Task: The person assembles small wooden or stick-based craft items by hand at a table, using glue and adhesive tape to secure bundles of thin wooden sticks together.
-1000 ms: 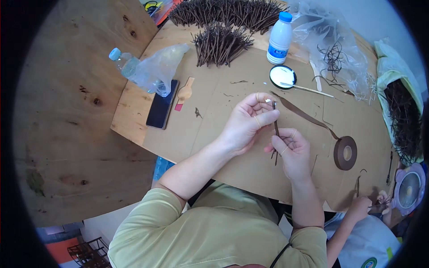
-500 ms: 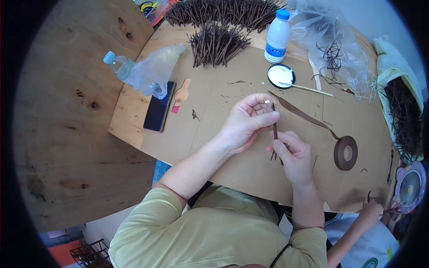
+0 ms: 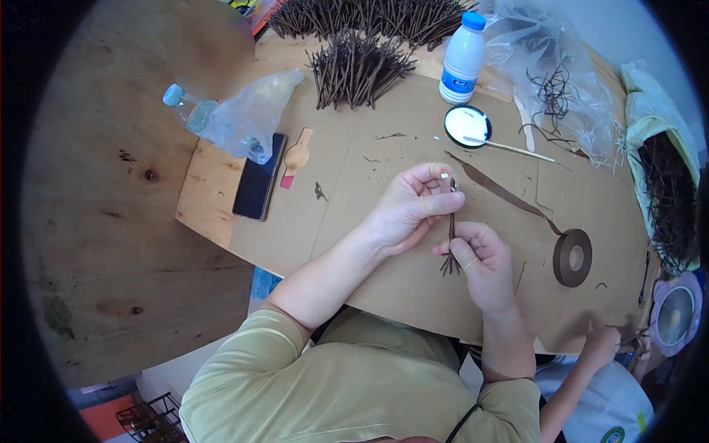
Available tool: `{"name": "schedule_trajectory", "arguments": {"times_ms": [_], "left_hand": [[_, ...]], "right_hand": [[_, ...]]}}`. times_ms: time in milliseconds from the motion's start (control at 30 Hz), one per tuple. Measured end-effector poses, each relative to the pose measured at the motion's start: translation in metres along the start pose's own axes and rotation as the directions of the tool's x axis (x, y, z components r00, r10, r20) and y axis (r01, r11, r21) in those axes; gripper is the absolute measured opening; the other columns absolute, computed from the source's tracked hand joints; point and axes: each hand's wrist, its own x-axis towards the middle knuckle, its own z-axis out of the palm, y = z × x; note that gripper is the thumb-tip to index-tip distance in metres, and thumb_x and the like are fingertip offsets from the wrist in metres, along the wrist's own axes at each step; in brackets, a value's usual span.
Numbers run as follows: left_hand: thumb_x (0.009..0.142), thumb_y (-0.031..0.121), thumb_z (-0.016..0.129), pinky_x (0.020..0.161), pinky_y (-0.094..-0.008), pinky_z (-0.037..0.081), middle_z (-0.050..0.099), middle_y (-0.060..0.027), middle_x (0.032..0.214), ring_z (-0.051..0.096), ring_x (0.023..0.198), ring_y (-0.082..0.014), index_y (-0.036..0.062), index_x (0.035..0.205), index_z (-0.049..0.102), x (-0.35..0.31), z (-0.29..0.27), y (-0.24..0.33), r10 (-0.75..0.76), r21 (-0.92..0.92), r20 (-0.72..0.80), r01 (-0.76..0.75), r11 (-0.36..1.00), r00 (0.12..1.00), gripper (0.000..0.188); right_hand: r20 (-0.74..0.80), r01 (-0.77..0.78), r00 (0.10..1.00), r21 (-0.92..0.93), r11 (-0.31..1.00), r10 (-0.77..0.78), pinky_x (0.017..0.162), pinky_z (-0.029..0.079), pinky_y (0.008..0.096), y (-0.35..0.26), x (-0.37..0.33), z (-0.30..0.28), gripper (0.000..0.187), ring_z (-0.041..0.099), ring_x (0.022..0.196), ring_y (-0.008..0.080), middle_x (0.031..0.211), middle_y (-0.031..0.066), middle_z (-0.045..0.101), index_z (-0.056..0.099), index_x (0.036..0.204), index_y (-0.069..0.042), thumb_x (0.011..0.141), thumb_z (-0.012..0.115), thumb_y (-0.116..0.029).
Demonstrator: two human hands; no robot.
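Note:
A thin brown stem (image 3: 452, 223) stands nearly upright between my hands over the cardboard. My left hand (image 3: 410, 210) is closed, pinching the stem near its upper end with thumb and fingers; a dab of white paste (image 3: 444, 176) shows on a fingertip. Lower down, my right hand (image 3: 484, 264) grips the same stem between thumb and fingers. Below that grip the stem splits into several thin prongs (image 3: 450, 264). Light-coloured bands circle fingers of both hands. Right of them lies a roll of brown tape (image 3: 573, 258), its loose strip (image 3: 502, 192) reaching toward my left fingertips.
Beyond my hands are a black-rimmed dish of white paste (image 3: 467, 126) with a thin stick (image 3: 517, 151) and a white bottle (image 3: 462, 63). Brown stem bundles (image 3: 360, 70) stand at the back. A phone (image 3: 258, 181) lies left. Another person's hand (image 3: 602, 345) is at lower right.
Both hands keep hold of the stem, which has turned slightly, its lower prongs now more spread in view. The other person's hand has shifted a little left. The whole view has shifted slightly.

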Motion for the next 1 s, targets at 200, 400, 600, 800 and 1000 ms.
{"name": "schedule_trajectory", "arguments": {"times_ms": [200, 400, 600, 800, 1000], "left_hand": [[0.074, -0.005, 0.063, 0.062, -0.0186, 0.046, 0.059, 0.0, 0.08, 0.056, 0.069, -0.0065, 0.0073, 0.093, 0.056, 0.0, -0.003, -0.004, 0.028, 0.004, -0.059, -0.028, 1.0, 0.998, 0.024], [0.074, -0.006, 0.063, 0.061, -0.0187, 0.045, 0.059, -0.0001, 0.079, 0.055, 0.068, -0.0062, 0.0067, 0.092, 0.057, 0.0, -0.001, -0.004, 0.035, 0.03, -0.103, -0.032, 0.999, 0.994, 0.022], [0.074, -0.006, 0.063, 0.063, -0.0187, 0.045, 0.055, 0.0035, 0.076, 0.054, 0.069, -0.0043, 0.0077, 0.087, 0.056, -0.001, -0.003, -0.003, -0.017, 0.011, -0.1, 0.018, 1.0, 0.995, 0.02], [0.074, -0.004, 0.064, 0.06, -0.0184, 0.045, 0.054, 0.0055, 0.075, 0.053, 0.067, -0.0032, 0.0093, 0.085, 0.055, -0.004, -0.004, 0.002, -0.056, -0.006, -0.103, 0.055, 0.998, 0.993, 0.019], [0.076, 0.002, 0.065, 0.06, -0.018, 0.045, 0.055, 0.0029, 0.077, 0.053, 0.068, -0.0042, 0.0065, 0.095, 0.055, -0.005, -0.012, 0.008, -0.151, -0.013, -0.008, 0.151, 0.988, 0.988, 0.022]], "right_hand": [[0.009, -0.022, 1.0, 0.01, 1.0, 0.022, 0.069, 0.049, 0.0247, 0.0, 0.0, 0.006, 0.015, 0.061, 0.078, 0.0145, 0.084, 0.0092, 0.059, 0.051, 0.098, 0.005, 0.083, 0.052, 0.003], [-0.027, -0.033, 0.999, 0.046, 0.998, 0.034, 0.067, 0.049, 0.0238, 0.005, 0.001, 0.006, 0.019, 0.061, 0.075, 0.0143, 0.083, 0.0087, 0.059, 0.052, 0.098, 0.003, 0.08, 0.055, 0.006], [-0.024, -0.051, 0.998, 0.035, 0.998, 0.051, 0.067, 0.049, 0.0243, 0.006, 0.004, 0.005, 0.019, 0.062, 0.075, 0.0158, 0.083, 0.0095, 0.06, 0.051, 0.099, 0.003, 0.081, 0.055, 0.005], [0.046, -0.087, 0.996, 0.112, 0.99, 0.083, 0.07, 0.05, 0.0266, 0.008, 0.006, 0.007, 0.021, 0.062, 0.078, 0.0177, 0.086, 0.0137, 0.061, 0.047, 0.104, 0.004, 0.083, 0.051, 0.004], [0.106, -0.162, 0.984, 0.184, 0.97, 0.144, 0.073, 0.05, 0.0285, 0.005, 0.009, 0.011, 0.021, 0.061, 0.078, 0.0182, 0.088, 0.0144, 0.062, 0.048, 0.104, 0.004, 0.083, 0.051, 0.003]]}}
